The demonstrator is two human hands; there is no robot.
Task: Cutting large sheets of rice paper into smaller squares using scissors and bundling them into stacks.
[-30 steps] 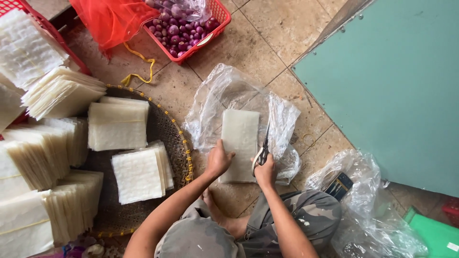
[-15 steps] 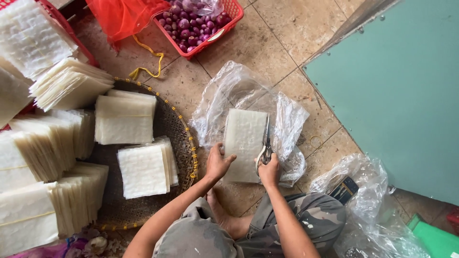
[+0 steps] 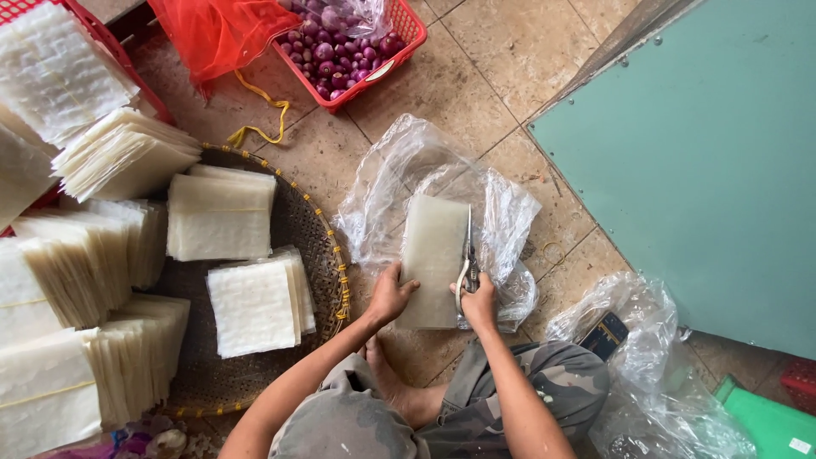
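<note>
Rice-paper stack (image 3: 432, 255) on the clear plastic bag (image 3: 408, 166), mid-trim with scissors.
My left hand (image 3: 391, 295) presses flat on the stack's near-left corner; my right hand (image 3: 478, 302) grips the scissors (image 3: 467, 259), blades lying along the stack's right edge. I judge the cut is under way; next I'd need to hold the sheets firmly and run the blades straight. Left of the stack sits the woven tray (image 3: 302, 229) of cut squares.

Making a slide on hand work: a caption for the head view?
Left hand steadies a pale sheet stack on clear plastic while right hand works scissors.
</note>
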